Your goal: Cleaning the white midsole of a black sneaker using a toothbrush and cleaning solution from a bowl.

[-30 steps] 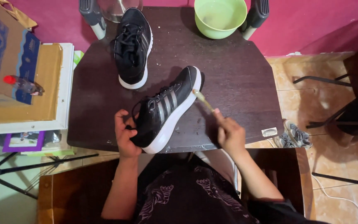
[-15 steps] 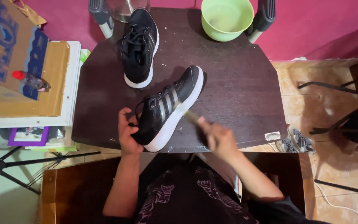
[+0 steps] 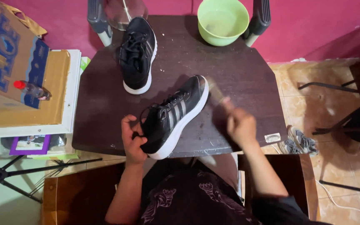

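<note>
A black sneaker with silver stripes and a white sole (image 3: 176, 114) lies tilted on its side on the dark wooden table (image 3: 238, 75). My left hand (image 3: 132, 139) grips it at the heel and ankle opening. My right hand (image 3: 240, 124), blurred by motion, holds a small pale brush (image 3: 215, 92) whose tip is close to the sneaker's toe. A second black sneaker (image 3: 138, 54) stands upright further back on the table, apart from both hands.
A light green bowl (image 3: 223, 21) sits at the table's far edge. To the left are a cardboard box (image 3: 5, 58), a small bottle with a red cap (image 3: 32, 89) and a tripod (image 3: 9, 175). Dark chair frames (image 3: 355, 121) stand on the tiled floor at the right.
My right hand has swept the brush along the sneaker's sole side, down toward me and back up to the toe. My left hand has kept its hold on the heel.
</note>
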